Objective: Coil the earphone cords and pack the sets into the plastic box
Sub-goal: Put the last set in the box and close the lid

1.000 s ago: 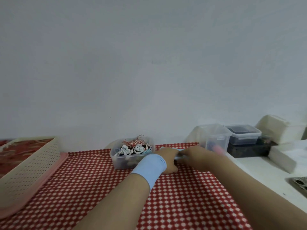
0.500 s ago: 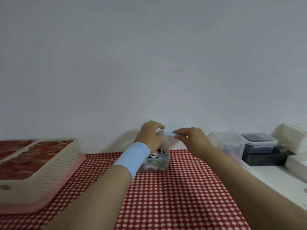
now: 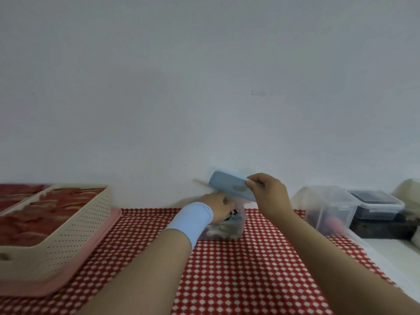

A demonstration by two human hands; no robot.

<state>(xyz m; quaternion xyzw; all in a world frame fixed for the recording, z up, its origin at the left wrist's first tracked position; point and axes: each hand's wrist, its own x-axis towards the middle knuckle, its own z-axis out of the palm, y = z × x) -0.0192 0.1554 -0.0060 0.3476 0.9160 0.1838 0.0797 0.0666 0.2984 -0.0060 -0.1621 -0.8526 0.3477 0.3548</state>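
Observation:
A small clear plastic box [image 3: 236, 230] stands on the red checked cloth near the wall, with coiled earphone sets [image 3: 233, 215] partly showing inside. My left hand [image 3: 217, 206], with a light blue wristband, rests on the box's left top edge; its fingers are hidden behind the box. My right hand [image 3: 268, 193] pinches the right end of a light blue lid [image 3: 229, 185]. The lid is tilted and held in the air just above the box.
A cream perforated basket [image 3: 75, 226] on a pink tray [image 3: 68, 276] sits at the left. At the right stand a larger clear box [image 3: 327, 208], a lidded container [image 3: 377, 203] on a dark block, and a white counter [image 3: 395, 248].
The lid has come up off the table and now hangs tilted over the box in my right hand. My left hand has dropped from the lid to the box.

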